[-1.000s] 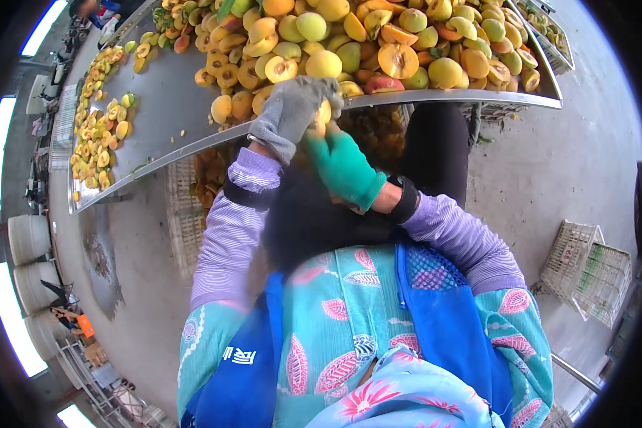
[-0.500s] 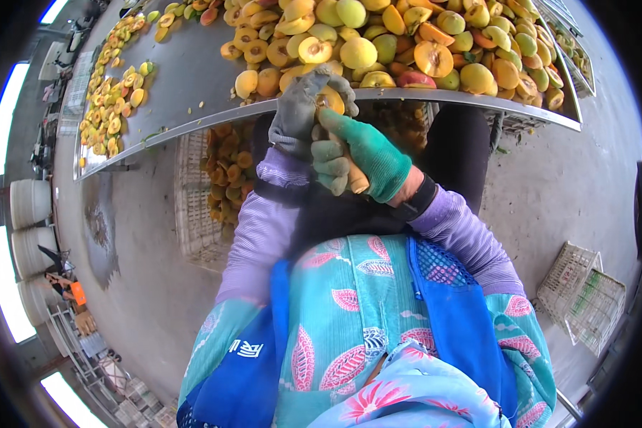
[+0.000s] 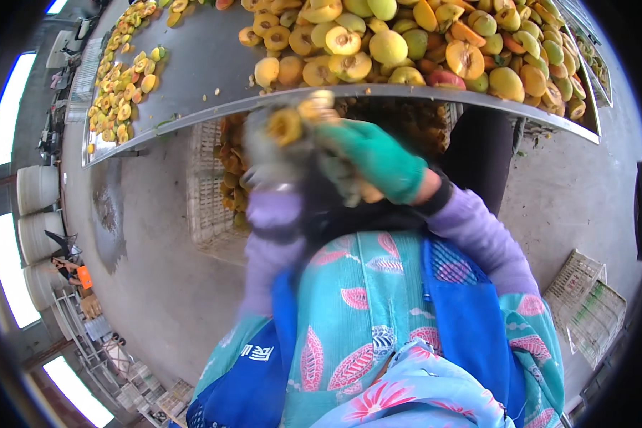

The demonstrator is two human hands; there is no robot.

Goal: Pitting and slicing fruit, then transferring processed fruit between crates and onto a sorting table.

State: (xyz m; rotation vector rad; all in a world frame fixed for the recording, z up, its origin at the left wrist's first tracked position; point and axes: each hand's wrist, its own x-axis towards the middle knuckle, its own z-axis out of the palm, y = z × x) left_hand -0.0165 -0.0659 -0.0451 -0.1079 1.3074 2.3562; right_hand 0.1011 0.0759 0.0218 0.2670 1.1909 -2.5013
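Observation:
My left hand (image 3: 282, 146), in a grey glove and blurred by motion, holds a yellow-orange fruit half (image 3: 287, 127) just below the front edge of the grey metal table (image 3: 200, 64). My right hand (image 3: 378, 157), in a green glove, is closed beside it on another piece of yellow fruit (image 3: 367, 191) that shows under its fingers. A heap of whole and halved yellow, green and orange fruit (image 3: 406, 50) lies on the table right above both hands.
Cut fruit halves (image 3: 125, 78) are spread on the table's far left. A white plastic crate (image 3: 214, 185) with fruit pieces stands under the table. More crates (image 3: 585, 299) lie on the concrete floor at right. White buckets (image 3: 36, 192) stand at left.
Both hands have come down from the fruit heap to below the table edge and drawn apart, each with a piece of fruit. The left hand is now blurred.

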